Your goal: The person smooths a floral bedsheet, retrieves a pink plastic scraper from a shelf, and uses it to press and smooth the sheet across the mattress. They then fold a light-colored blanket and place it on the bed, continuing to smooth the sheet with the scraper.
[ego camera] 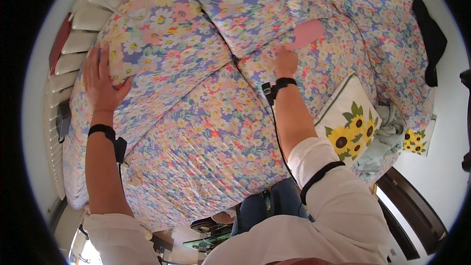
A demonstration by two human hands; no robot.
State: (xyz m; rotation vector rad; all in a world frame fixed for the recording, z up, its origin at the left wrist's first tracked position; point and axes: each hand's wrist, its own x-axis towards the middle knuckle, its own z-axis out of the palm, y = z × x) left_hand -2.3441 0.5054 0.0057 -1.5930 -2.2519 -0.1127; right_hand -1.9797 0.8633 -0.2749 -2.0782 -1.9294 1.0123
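Note:
My right hand (286, 62) is closed around the handle of a pink paddle-shaped tool (308, 34), whose flat oval head lies over the floral fabric toward the upper right. The fabric, a flowered cover (206, 129), spreads across the large padded surface before me. At its left side my left hand (101, 81) rests flat with fingers spread, holding nothing. Dark creases cross the cover and meet near the middle. Black straps with small devices circle both wrists.
A sunflower cushion (347, 129) lies to the right beside a crumpled grey-green cloth (390, 127). Another sunflower cushion (417, 141) and a black cloth (428, 40) sit farther right. A white radiator (59, 117) lines the left edge. A thin cable hangs from my right wrist.

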